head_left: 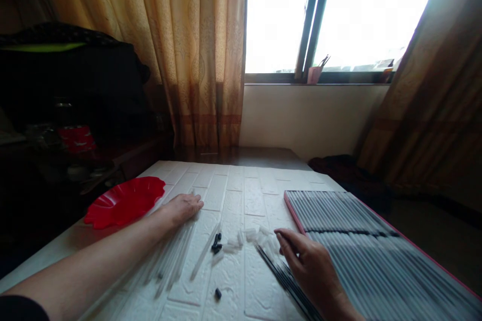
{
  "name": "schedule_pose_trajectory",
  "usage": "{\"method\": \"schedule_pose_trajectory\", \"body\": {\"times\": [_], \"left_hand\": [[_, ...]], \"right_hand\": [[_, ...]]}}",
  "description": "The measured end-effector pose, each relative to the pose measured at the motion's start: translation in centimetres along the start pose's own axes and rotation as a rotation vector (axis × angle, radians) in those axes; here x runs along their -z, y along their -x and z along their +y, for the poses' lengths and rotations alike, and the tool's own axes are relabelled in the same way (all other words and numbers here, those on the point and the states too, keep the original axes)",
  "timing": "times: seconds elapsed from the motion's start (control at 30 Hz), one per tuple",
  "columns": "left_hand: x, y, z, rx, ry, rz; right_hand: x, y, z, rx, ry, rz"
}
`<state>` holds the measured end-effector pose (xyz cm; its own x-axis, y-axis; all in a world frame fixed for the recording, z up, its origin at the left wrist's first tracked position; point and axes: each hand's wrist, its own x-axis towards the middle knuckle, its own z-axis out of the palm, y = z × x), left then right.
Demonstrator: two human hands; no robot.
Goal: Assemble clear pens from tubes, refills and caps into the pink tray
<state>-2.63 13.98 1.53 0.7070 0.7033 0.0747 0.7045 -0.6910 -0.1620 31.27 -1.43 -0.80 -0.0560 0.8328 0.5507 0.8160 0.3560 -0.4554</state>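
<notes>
My left hand point(187, 207) reaches out over the far ends of a bundle of long clear plastic tubes point(181, 248), its fingers curled together. What they grip is hidden. My right hand point(307, 261) is closed in a pinch, thumb against forefinger, above the table; anything between the fingertips is too small to make out. Beneath it lie thin dark rods point(280, 273), side by side. Short clear cap-like pieces point(250, 234) are scattered just left of that hand. Small black plugs point(216, 247) sit between the hands, and a single black plug point(218, 294) lies nearer me.
A red scalloped plate point(126, 203) stands at the left, beyond my forearm. On the right, a pink-edged tray point(295, 213) holds rows of slim pen-like sticks. The table has a white brick-patterned cover point(226, 271). Curtains point(196, 60) and a window are behind.
</notes>
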Motion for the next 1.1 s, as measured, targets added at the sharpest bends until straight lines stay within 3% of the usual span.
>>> {"method": "schedule_pose_trajectory", "body": {"times": [0.13,0.27,0.4,0.53,0.7,0.87,1.0,1.1], "left_hand": [[-0.2,-1.5,-0.5,-0.113,-0.104,-0.117],[1.6,-1.8,0.0,-0.218,-0.18,-0.143],[3.7,0.4,3.1,-0.361,-0.229,-0.122],[4.2,3.3,6.7,-0.495,-0.243,-0.077],[4.6,4.6,7.9,-0.538,-0.203,0.083],[6.9,5.4,8.3,-0.519,-0.061,0.265],[8.1,6.9,11.1,-0.433,0.094,0.416],[7.3,7.8,13.8,-0.33,0.254,0.577]], "right_hand": [[-0.5,0.2,-0.2,-0.003,0.004,0.048],[-0.4,0.0,-0.3,-0.006,-0.004,0.054],[0.1,-0.2,-0.4,0.004,-0.014,0.01],[0.2,-0.3,-1.0,0.007,-0.022,-0.014],[0.2,-0.2,-1.3,0.029,-0.01,-0.024],[0.4,-0.3,-1.2,-0.015,-0.059,0.023],[0.6,-0.4,-1.3,-0.058,-0.131,0.056],[0.6,-0.3,-1.4,-0.079,-0.156,0.017]]}}
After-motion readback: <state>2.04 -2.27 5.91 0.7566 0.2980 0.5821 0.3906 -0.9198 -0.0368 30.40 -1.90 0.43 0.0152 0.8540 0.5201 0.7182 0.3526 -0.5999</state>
